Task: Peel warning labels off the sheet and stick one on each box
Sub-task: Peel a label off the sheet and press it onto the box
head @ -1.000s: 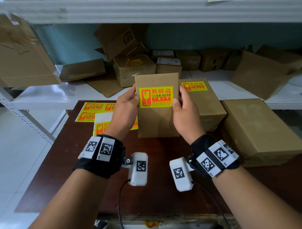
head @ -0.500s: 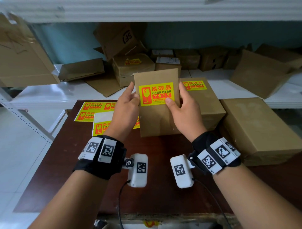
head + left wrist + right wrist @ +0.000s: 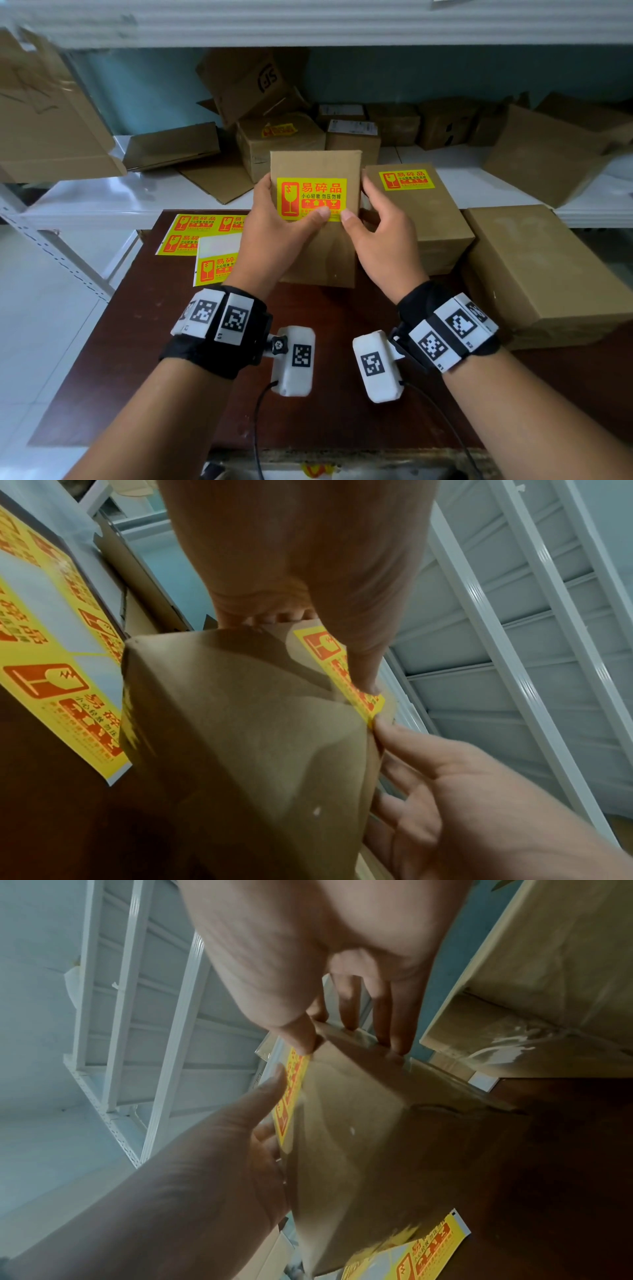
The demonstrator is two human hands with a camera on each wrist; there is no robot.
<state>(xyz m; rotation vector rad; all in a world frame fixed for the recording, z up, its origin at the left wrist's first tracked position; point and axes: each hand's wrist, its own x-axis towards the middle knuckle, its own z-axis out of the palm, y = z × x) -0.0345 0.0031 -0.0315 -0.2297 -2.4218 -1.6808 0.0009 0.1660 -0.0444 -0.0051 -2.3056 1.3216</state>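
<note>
A small box [image 3: 317, 246] is held upright above the middle of the brown table [image 3: 164, 359] by both hands. L hand [image 3: 274, 236] is wrapped round its left edge, thumb pressed on the yellow label's [image 3: 311, 198] bottom edge; R hand [image 3: 380, 240] grips the right edge, fingers behind, thumb at the label's lower right corner. Label sheets [image 3: 202, 236] lie toward the table's far left corner. A labelled box [image 3: 418, 219] and a plain box [image 3: 534, 267] sit at far right. Beyond, more boxes are on the white shelf [image 3: 102, 202].
</note>
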